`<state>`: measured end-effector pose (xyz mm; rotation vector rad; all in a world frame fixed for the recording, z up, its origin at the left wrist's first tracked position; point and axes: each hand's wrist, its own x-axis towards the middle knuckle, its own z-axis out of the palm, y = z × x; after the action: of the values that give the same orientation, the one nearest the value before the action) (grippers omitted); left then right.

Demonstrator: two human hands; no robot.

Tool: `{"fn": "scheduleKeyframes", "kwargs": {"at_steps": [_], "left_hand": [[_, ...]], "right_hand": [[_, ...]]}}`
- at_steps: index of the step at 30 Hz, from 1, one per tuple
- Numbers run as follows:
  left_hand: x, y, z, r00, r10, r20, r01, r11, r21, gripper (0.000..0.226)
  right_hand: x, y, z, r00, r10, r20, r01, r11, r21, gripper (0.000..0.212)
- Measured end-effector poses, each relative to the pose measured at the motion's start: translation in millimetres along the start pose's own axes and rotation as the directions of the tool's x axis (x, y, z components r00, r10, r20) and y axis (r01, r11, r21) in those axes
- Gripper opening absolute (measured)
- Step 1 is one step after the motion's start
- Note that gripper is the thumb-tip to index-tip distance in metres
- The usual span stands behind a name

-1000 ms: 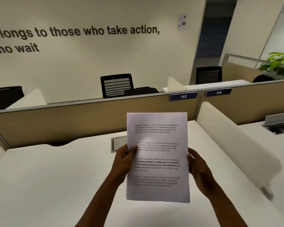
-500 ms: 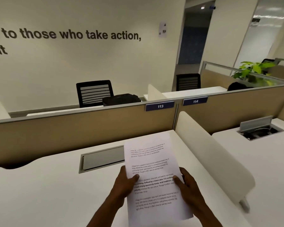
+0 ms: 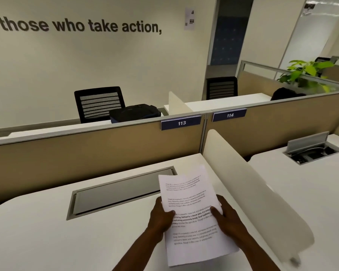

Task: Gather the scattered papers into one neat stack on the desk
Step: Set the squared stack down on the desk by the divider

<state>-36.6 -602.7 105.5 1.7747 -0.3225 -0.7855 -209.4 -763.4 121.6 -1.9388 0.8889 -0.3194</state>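
Observation:
A stack of white printed papers point(image 3: 192, 218) is held low over the right part of the white desk point(image 3: 47, 231), tilted a little with its top edge leaning right. My left hand point(image 3: 160, 216) grips the stack's left edge, thumb on the printed face. My right hand point(image 3: 227, 218) holds the right edge, thumb also on top. I cannot tell whether the stack's lower end touches the desk. No loose sheets show elsewhere on the desk.
A grey cable-tray lid point(image 3: 117, 192) is set into the desk just left of the papers. A cream curved divider point(image 3: 249, 184) stands close on the right, a tan partition point(image 3: 86, 153) at the back. The neighbouring desk has an open cable box point(image 3: 311, 151).
The papers came down from upright at chest height to a flatter angle near the desk, and both hands lowered with them. The view swung right.

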Motion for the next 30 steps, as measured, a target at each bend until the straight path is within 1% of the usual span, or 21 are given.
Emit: {"fn": "scheduleKeyframes", "kwargs": {"at_steps": [4,7,11,13,15,18,21,22,24,27,29,30], "left_hand": [[40.8,23.9,22.1,0.998,0.058,-0.001,-0.058,0.998,0.017,0.058],[72.4,35.2,39.8,0.997,0.073,-0.026,-0.074,0.997,-0.025,0.058],[107.5,42.6,72.9,0.997,-0.011,-0.074,0.002,0.993,-0.120,0.066],[119.9,41.1,87.7,0.998,-0.044,-0.041,0.036,0.984,-0.176,0.063],[130.6,38.9,98.6,0.999,-0.041,0.001,0.041,0.980,-0.192,0.059],[151.5,42.7,109.2,1.000,-0.001,0.010,0.003,0.990,-0.141,0.053],[169.5,49.9,113.1,0.996,0.077,0.040,-0.074,0.994,-0.076,0.057],[173.5,50.0,113.7,0.994,0.103,0.045,-0.101,0.994,-0.043,0.059],[177.3,43.9,115.8,0.989,0.143,0.034,-0.145,0.988,0.053,0.070],[172.3,27.3,122.6,0.988,0.151,0.036,-0.154,0.975,0.161,0.090],[168.2,16.6,126.6,0.986,0.160,0.041,-0.165,0.968,0.188,0.096],[167.4,13.2,127.9,0.985,0.169,0.036,-0.173,0.964,0.202,0.097]], "right_hand": [[52.7,0.1,-18.9,0.998,-0.028,-0.062,0.020,0.992,-0.121,0.050],[93.8,0.8,-27.5,0.994,-0.023,-0.103,0.003,0.981,-0.194,0.051],[141.8,8.6,-38.0,0.988,0.001,-0.153,-0.041,0.965,-0.259,0.050],[161.0,15.4,-38.9,0.989,0.009,-0.145,-0.052,0.954,-0.297,0.049],[179.0,23.3,-38.2,0.993,0.019,-0.118,-0.059,0.938,-0.341,0.049],[207.3,27.5,-41.1,0.992,0.020,-0.121,-0.067,0.916,-0.396,0.052],[237.4,27.2,-43.8,0.981,0.028,-0.191,-0.114,0.884,-0.453,0.056],[245.8,28.1,-42.4,0.978,0.036,-0.208,-0.132,0.874,-0.468,0.055],[256.7,33.5,-36.3,0.977,0.050,-0.209,-0.147,0.864,-0.481,0.047],[261.7,45.1,-22.5,0.980,0.079,-0.182,-0.160,0.859,-0.486,0.038],[264.1,49.5,-14.7,0.981,0.090,-0.173,-0.166,0.853,-0.495,0.039],[265.7,50.2,-11.5,0.981,0.090,-0.171,-0.165,0.851,-0.498,0.043]]}}
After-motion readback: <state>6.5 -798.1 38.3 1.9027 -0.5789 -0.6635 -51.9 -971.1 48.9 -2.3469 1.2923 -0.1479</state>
